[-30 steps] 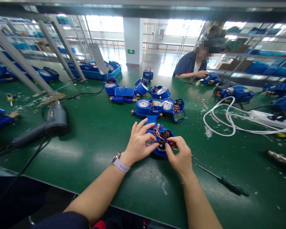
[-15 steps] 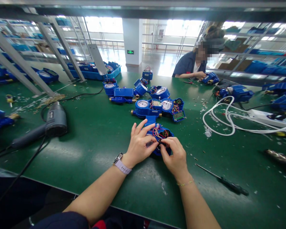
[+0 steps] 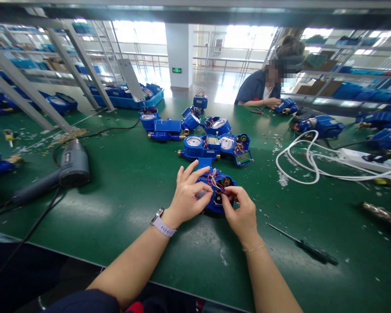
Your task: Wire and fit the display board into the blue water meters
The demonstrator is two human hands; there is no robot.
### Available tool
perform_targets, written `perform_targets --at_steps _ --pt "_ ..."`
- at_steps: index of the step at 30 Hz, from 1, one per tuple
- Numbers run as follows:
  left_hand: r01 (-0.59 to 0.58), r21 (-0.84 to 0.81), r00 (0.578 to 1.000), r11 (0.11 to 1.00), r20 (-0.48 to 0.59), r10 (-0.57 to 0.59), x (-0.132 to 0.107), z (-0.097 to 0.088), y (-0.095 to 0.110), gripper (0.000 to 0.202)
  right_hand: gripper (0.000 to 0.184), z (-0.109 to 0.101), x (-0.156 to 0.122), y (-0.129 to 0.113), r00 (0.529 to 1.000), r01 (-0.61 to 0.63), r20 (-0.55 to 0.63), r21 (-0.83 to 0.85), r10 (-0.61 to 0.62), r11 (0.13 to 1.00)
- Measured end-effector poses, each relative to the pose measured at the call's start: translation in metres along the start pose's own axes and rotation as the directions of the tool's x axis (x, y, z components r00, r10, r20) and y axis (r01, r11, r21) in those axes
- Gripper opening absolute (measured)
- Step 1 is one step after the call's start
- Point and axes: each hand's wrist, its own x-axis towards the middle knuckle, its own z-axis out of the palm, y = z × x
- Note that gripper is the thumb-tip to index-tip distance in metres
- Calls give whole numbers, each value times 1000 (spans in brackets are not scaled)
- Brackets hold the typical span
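An opened blue meter housing [image 3: 219,210] lies on the green table in front of me, with loose coloured wires [image 3: 213,178] and round black parts inside. My left hand [image 3: 190,193] is at its left side, thumb and index fingertips pressed together, the other fingers stretched up. Whatever that pinch holds is too small to make out. Over the right part of the housing, my right hand [image 3: 241,211] pinches with thumb and index finger near the wires. Its fingertips hide what is between them.
Several blue meters [image 3: 200,148] stand beyond the housing. On the left lies a heat gun [image 3: 74,165] with its cable. To the right are a screwdriver [image 3: 308,248], a white cable [image 3: 282,167] and a power strip [image 3: 361,158]. Across the table a person [image 3: 259,89] handles another blue meter.
My hands have drawn apart slightly: the left fingertips moved left, off the middle of the housing, uncovering a round black part. My right hand keeps its pinch at the right side.
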Motion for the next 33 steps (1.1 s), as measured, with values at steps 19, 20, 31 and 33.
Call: perform_targets --at_steps 19,20,31,33 --pt "-42 63 999 997 25 41 -1 4 0 9 8 0 1 -2 1000 -25 -7 -36 24 999" --pt "-53 64 998 997 26 51 -1 3 -1 9 8 -1 1 -1 999 -32 -5 -41 32 999" --pt "-83 40 992 996 -87 86 -2 3 -7 18 10 -4 3 -1 997 -58 50 6 58 998" --pt "-75 31 989 997 -128 78 -2 2 -7 19 10 -3 3 -3 997 -65 51 37 63 997"
